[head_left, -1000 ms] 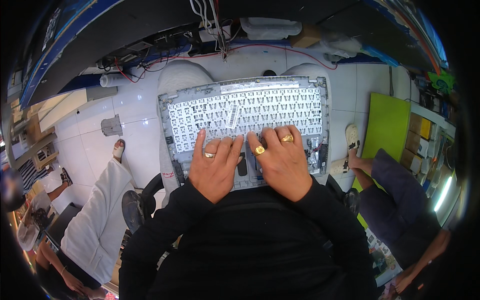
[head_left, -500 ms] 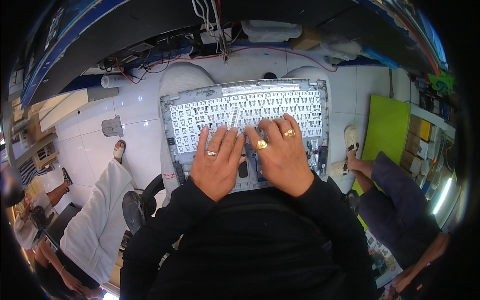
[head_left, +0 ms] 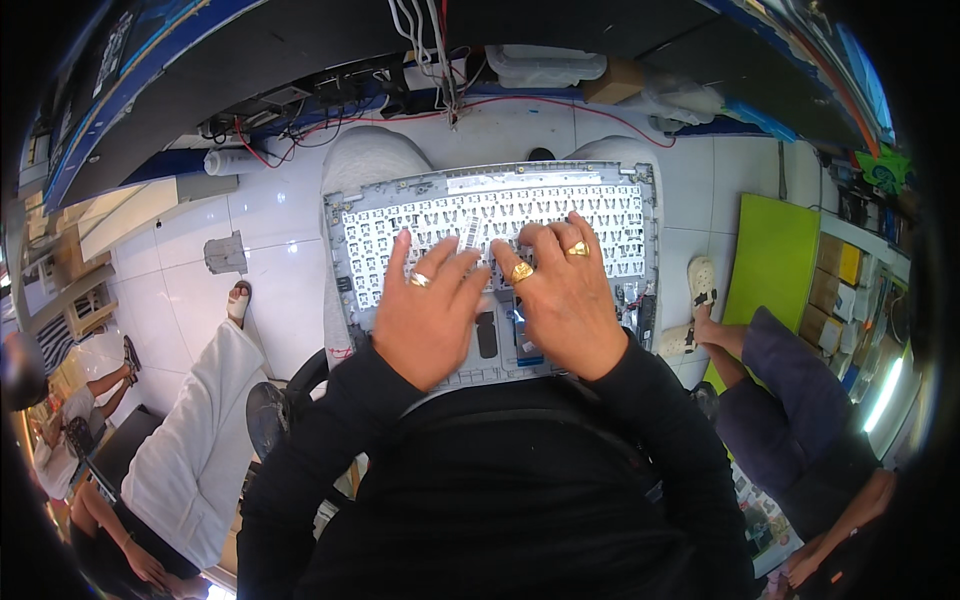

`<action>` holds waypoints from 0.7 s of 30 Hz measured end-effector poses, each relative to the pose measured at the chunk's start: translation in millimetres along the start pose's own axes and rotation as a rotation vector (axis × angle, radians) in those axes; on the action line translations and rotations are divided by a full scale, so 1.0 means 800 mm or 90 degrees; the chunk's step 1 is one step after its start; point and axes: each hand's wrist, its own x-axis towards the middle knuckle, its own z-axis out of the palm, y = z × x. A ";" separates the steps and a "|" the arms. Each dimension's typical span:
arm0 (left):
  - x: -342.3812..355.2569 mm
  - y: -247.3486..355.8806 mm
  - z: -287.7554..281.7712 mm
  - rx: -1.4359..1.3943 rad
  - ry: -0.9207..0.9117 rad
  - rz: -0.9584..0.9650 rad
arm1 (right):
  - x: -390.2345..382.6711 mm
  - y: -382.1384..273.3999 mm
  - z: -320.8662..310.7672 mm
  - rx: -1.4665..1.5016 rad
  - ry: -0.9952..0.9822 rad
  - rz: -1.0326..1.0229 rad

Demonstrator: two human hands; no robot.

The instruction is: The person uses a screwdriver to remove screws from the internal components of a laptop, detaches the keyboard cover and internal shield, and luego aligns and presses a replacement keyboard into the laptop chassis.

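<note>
Across my lap lies a grey laptop top case [head_left: 649, 215], its inner side up. Set into it is a bare keyboard backing plate [head_left: 368, 262], whitish and full of small dark cutouts. A small white label [head_left: 470, 232] sticks to the plate near its middle. My left hand [head_left: 430, 315] rests over the near left part of the plate, fingers spread and holding nothing. To its right, my right hand [head_left: 570, 305] has its fingers apart and bent, tips on or just above the plate. Both palms cover some of the case's near side.
Ahead runs a dark desk [head_left: 290, 60] with hanging white cables [head_left: 425, 50] and a red cable [head_left: 540, 97] on the floor under it. A seated person's leg [head_left: 200, 440] is at the left, another person's leg [head_left: 790, 400] at the right. A green panel [head_left: 768, 260] stands there too.
My left hand has shifted slightly left and its fingers have spread further apart. The right hand's fingers have moved slightly over the plate. The laptop case stays nearly where it was.
</note>
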 end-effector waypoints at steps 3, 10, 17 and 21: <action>0.027 -0.027 -0.010 0.012 0.086 -0.012 | 0.006 0.010 -0.008 0.008 0.027 -0.006; 0.052 -0.037 -0.013 0.051 0.034 -0.004 | 0.022 0.037 -0.013 -0.030 0.042 -0.025; 0.052 -0.034 -0.009 0.053 0.032 -0.012 | 0.018 0.035 -0.012 -0.026 0.003 -0.001; 0.071 -0.050 -0.020 0.032 0.047 0.002 | 0.017 0.035 -0.010 -0.034 0.009 0.010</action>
